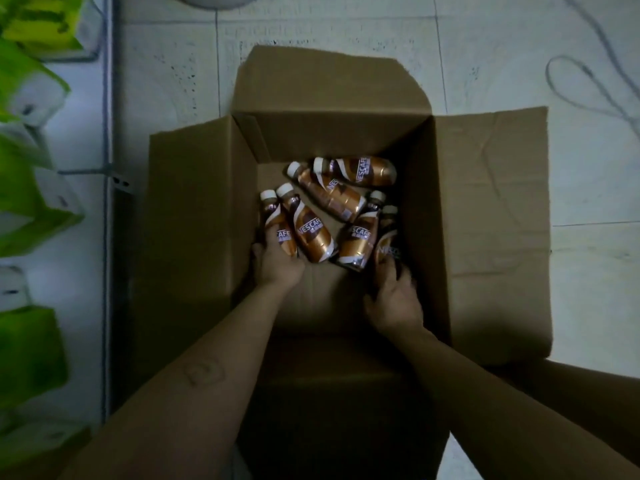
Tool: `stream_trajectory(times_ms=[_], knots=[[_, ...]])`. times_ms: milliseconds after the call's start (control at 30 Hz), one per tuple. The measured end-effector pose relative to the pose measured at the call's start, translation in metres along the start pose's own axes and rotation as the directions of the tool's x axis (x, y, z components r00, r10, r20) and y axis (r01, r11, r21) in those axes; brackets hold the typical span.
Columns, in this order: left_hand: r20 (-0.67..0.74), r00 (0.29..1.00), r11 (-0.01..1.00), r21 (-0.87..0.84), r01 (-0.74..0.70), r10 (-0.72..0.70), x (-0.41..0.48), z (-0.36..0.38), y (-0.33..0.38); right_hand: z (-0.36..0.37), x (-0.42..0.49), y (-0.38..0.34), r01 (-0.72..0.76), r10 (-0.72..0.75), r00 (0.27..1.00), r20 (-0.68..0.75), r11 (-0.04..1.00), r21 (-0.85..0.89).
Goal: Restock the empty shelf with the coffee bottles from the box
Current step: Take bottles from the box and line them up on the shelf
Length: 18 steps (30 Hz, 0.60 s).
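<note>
1. Both forearms are bare, with no sleeves in view.
2. The left forearm [194,368] bears a faint squarish mark.
3. The left hand [277,263] and right hand [394,301] wear no gloves.

Pale grey-white tiled floor [346,32] with thin grout lines and dark speckled marks, seen from directly above. The light is dim and cool, brightest on the tiles at far right. A thin grey cord [568,81] loops loosely across the tiles at upper right. A white metal shelf upright [108,98] runs vertically near the left edge, with a small bracket partway down. Left of it, bright lime-green and white paper packs [27,209] sit in stacked rows, their print too blurred to read. At the top edge, a rounded pale grey object [214,0] is only partly in view.
</note>
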State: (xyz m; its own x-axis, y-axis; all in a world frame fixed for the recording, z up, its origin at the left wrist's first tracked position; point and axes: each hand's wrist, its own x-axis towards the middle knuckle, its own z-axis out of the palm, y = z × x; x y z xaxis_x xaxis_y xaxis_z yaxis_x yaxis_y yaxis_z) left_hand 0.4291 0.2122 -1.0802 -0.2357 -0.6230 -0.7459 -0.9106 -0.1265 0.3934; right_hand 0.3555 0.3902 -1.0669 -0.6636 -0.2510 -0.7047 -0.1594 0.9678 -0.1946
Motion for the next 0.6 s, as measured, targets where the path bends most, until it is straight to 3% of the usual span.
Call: stream_trajectory(times_ms=[167, 300, 500, 600], knots=[[-0.132, 0.991, 1.0, 0.001, 0.012, -0.012, 0.01, 0.019, -0.004, 0.009, 0.017, -0.016, -0.12, 0.107, 0.986, -0.129, 0.988, -0.099], [-0.157, 0.987, 1.0, 0.003, -0.017, 0.018, 0.004, 0.023, -0.011, 0.013, 0.029, -0.025, -0.177, 0.158, 0.974, -0.163, 0.978, -0.11], [0.078, 0.985, 0.988, 0.018, 0.154, -0.155, -0.016, 0.031, -0.025, 0.015, 0.025, -0.019, -0.159, 0.11, 0.97, -0.217, 0.962, -0.223], [0.264, 0.951, 0.985, 0.096, 0.142, -0.162, -0.03, 0.036, -0.045, 0.007, 0.022, -0.015, -0.186, 0.181, 0.978, -0.106, 0.981, -0.044]])
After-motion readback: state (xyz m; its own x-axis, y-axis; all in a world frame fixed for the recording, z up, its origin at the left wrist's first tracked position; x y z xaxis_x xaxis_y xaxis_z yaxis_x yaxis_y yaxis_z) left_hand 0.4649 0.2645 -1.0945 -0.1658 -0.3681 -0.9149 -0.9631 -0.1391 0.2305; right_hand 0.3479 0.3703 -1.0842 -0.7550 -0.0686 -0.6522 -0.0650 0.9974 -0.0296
